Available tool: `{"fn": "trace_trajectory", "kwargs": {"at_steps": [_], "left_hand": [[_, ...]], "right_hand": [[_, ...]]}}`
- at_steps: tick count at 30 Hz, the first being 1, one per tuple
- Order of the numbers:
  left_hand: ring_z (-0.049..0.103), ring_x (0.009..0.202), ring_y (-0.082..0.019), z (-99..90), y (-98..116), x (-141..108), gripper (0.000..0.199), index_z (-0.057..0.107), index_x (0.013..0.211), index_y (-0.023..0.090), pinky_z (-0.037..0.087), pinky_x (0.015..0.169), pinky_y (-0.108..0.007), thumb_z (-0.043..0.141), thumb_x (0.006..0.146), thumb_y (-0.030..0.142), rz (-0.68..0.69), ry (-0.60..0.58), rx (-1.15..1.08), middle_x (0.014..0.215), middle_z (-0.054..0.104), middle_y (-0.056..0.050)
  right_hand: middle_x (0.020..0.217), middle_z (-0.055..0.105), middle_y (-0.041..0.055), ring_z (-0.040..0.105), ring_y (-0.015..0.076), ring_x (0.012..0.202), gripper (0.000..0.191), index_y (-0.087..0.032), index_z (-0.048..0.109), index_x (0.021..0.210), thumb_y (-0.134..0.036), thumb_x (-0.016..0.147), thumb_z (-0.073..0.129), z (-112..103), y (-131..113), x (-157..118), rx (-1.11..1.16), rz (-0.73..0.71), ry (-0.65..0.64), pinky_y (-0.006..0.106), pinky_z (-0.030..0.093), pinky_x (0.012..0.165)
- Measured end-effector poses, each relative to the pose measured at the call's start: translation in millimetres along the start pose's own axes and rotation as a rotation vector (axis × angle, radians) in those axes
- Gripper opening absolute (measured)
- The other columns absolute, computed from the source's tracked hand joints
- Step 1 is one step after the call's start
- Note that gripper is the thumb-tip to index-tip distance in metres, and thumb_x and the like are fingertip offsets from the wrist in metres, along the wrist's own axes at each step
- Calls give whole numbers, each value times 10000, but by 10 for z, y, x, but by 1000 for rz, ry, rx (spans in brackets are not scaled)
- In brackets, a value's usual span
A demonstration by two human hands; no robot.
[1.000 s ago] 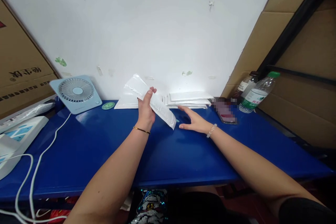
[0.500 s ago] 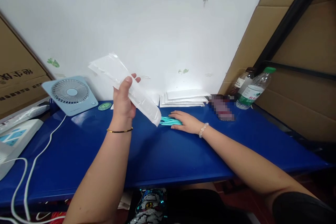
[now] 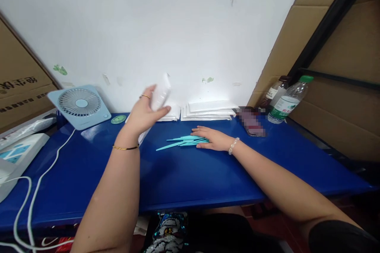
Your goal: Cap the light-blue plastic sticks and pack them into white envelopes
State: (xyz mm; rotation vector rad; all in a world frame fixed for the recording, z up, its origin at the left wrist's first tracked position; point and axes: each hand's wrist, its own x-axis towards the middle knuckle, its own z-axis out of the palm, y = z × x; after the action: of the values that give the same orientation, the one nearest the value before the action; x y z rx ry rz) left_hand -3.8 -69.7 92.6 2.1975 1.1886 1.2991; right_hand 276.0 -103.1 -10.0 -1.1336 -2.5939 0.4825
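Observation:
My left hand (image 3: pixel 145 110) is raised above the table and grips a long white plastic sleeve (image 3: pixel 160 93) between thumb and fingers. The sleeve is tilted and smeared by motion, with its lower end showing below the hand near the wrist. On the table, several thin turquoise sticks (image 3: pixel 181 141) lie in a loose bunch, their narrow ends pointing left. My right hand (image 3: pixel 215 138) rests over their right ends with its fingers stretched out and palm down, so those ends are hidden.
Two stacks of flat white packets, a left stack (image 3: pixel 173 114) and a right stack (image 3: pixel 208 111), lie against the wall. A blue fan (image 3: pixel 80 104) and a green disc (image 3: pixel 118 119) are at left. A pixelated object (image 3: pixel 252 121) and two bottles (image 3: pixel 286 104) stand at right.
My left hand has turned over, swinging the sleeve from leaning left to leaning right. The turquoise sticks now show more fully. My right hand has barely shifted.

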Motion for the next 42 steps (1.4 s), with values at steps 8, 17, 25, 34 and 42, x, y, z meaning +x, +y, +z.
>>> {"fn": "trace_trajectory", "kwargs": {"at_steps": [8, 17, 25, 34, 42], "left_hand": [[484, 1190, -342, 472, -600, -72, 1013, 409, 1367, 224, 414, 924, -408, 726, 481, 601, -225, -679, 593, 1321, 517, -136], [612, 790, -179, 638, -347, -145, 404, 657, 972, 201, 452, 674, -257, 541, 749, 516, -56, -711, 187, 881, 667, -38], [582, 729, -161, 1078, -218, -293, 238, 680, 875, 207, 400, 611, -245, 527, 787, 367, 171, -698, 262, 804, 671, -21], [610, 733, -178, 1068, -358, -191, 213, 689, 818, 214, 433, 667, -271, 508, 816, 327, 60, -521, 386, 799, 692, -25], [589, 968, -206, 1098, -432, -208, 311, 643, 1099, 233, 453, 821, -296, 542, 813, 302, 82, -459, 358, 1079, 654, -38]], "right_hand": [[1416, 449, 54, 323, 281, 1348, 623, -267, 499, 1329, -529, 776, 616, -131, -127, -154, 128, -20, -77, 425, 283, 1102], [945, 645, 70, 595, 189, 849, 215, -192, 666, 976, -307, 847, 539, -289, 158, -231, -9, 121, 140, 306, 458, 764], [825, 577, 37, 529, 145, 711, 74, -173, 598, 818, -236, 787, 574, -203, 195, -208, 1, 191, 89, 255, 411, 635], [742, 628, 21, 593, 146, 694, 193, -167, 560, 876, -314, 761, 610, -370, 458, -315, 320, 303, 193, 265, 457, 660], [859, 580, 39, 534, 149, 739, 223, -181, 658, 822, -391, 753, 633, -441, 320, -346, 77, 198, 5, 268, 435, 662]]}}
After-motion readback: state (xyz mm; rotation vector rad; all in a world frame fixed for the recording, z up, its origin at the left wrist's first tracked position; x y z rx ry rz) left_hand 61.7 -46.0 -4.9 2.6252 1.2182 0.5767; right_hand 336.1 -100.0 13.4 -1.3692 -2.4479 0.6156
